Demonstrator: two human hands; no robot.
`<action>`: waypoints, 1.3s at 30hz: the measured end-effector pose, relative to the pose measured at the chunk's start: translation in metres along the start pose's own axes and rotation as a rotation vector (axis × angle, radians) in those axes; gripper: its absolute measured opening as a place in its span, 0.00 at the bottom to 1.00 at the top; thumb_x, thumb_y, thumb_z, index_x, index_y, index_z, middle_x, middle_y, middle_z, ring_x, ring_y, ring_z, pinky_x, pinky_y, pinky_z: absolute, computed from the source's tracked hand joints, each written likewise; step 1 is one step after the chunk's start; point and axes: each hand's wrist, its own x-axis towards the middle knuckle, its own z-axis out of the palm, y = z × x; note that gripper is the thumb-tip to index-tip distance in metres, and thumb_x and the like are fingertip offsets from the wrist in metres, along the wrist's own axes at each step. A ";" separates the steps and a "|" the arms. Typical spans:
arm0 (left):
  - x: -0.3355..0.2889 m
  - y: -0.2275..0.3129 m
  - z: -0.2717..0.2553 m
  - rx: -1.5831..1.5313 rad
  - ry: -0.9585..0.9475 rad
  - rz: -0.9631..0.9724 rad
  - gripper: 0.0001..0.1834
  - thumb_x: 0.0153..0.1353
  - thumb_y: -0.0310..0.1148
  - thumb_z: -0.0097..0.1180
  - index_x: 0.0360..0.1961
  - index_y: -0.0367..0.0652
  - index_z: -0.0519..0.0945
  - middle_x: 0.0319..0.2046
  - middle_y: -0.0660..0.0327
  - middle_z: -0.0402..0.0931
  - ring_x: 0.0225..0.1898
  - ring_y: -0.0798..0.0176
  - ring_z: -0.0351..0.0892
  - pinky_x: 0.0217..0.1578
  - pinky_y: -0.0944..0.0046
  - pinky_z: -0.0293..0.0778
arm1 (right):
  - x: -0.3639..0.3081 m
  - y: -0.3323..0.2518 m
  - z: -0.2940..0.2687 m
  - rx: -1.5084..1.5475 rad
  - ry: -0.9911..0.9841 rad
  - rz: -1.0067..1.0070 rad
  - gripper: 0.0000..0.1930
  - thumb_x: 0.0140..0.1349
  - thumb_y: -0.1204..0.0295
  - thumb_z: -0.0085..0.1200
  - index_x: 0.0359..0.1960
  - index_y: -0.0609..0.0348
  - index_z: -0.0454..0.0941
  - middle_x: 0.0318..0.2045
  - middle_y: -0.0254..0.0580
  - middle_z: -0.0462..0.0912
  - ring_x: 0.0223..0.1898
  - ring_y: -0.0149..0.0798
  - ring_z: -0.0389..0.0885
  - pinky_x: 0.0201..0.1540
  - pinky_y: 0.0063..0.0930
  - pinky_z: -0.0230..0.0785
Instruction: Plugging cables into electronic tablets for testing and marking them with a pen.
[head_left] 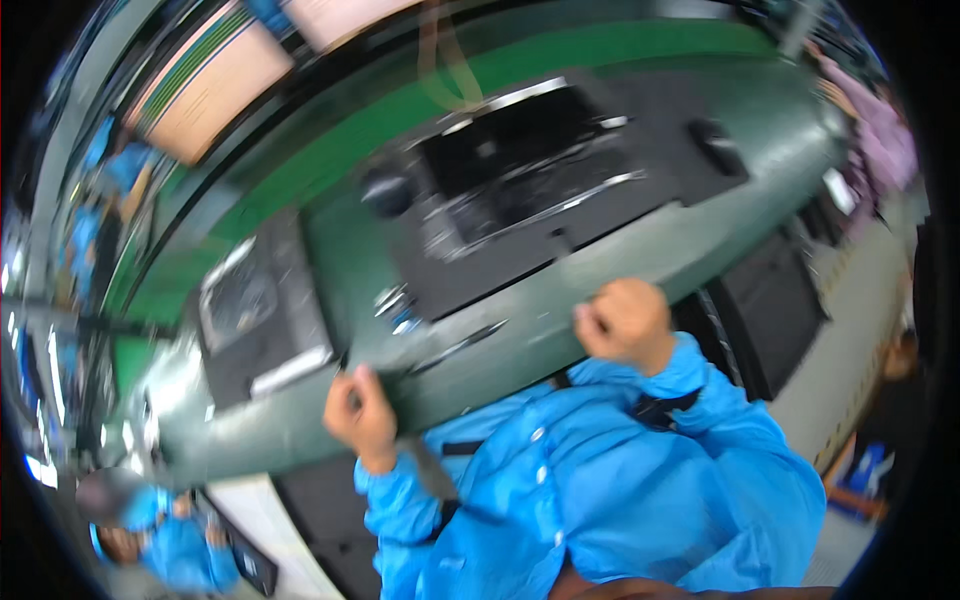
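My left hand [362, 418] is closed in a loose fist just off the front edge of the green table [520, 350]; nothing shows in it. Close to its right, a thin dark pen-like tool [460, 346] lies on the mat. Farther right, my right hand [628, 322], also curled into a fist, hovers over the table's front edge with no object visible. Ahead of both hands, a laptop-like device with a glossy black panel [510, 140] rests on a dark foam pad [480, 285]. Small silver and blue pieces [398, 308] sit beside the pad. Motion blurs the picture.
A second foam pad [255, 355] at left carries a piece in clear film [240, 290]. A round black object [387, 190] and a dark mouse-like object [715, 145] flank the device. A co-worker in blue [185, 545] is at lower left; a person's pink sleeve [885, 135] shows at right.
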 end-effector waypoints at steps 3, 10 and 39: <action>0.005 0.002 0.014 -0.227 -0.023 -0.010 0.18 0.79 0.29 0.64 0.28 0.39 0.76 0.22 0.65 0.69 0.28 0.71 0.63 0.29 0.63 0.61 | -0.001 0.010 -0.007 0.022 -0.013 -0.066 0.16 0.57 0.70 0.73 0.23 0.49 0.74 0.23 0.38 0.73 0.24 0.46 0.77 0.27 0.42 0.70; 0.002 0.003 0.009 -0.100 -0.027 -0.015 0.19 0.79 0.28 0.63 0.28 0.38 0.73 0.23 0.65 0.65 0.28 0.68 0.58 0.29 0.61 0.56 | 0.002 0.008 -0.006 -0.030 0.063 -0.005 0.16 0.58 0.71 0.73 0.22 0.50 0.73 0.23 0.35 0.72 0.22 0.42 0.76 0.26 0.39 0.69; 0.004 0.023 -0.005 -0.018 -0.076 -0.120 0.17 0.75 0.34 0.73 0.31 0.35 0.84 0.23 0.60 0.80 0.26 0.67 0.74 0.30 0.61 0.75 | 0.001 0.002 -0.006 0.033 0.029 0.000 0.15 0.63 0.70 0.70 0.25 0.51 0.73 0.26 0.36 0.72 0.25 0.41 0.76 0.31 0.35 0.72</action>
